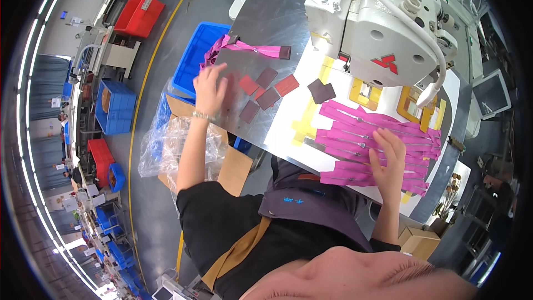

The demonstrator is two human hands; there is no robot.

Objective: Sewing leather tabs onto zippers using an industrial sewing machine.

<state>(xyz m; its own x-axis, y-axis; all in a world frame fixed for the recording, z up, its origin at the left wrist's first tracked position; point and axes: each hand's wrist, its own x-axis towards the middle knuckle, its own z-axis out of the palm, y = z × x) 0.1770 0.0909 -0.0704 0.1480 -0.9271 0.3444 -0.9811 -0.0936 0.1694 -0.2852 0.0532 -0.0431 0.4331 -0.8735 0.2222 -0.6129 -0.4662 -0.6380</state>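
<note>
We seem to be arranging pink zipper strips (351, 138) under our loosely open right hand (391, 160), while our spread, empty left hand (210, 90) probably needs to pinch the zipper bundle (249, 48) just beyond it.

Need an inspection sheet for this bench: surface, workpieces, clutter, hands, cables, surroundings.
Surface: metal table with white board, yellow tape on it.
Workpieces: pink zipper strips in rows; dark and reddish patches loose nearby.
Clutter: clear plastic around open cardboard box.
Hands: left hand at table's left edge, nothing visibly held; right hand over strips, contact unclear.
Cables: white tube along machine head.
Surroundings: blue bin beside table; red bin beyond yellow floor line.
</note>
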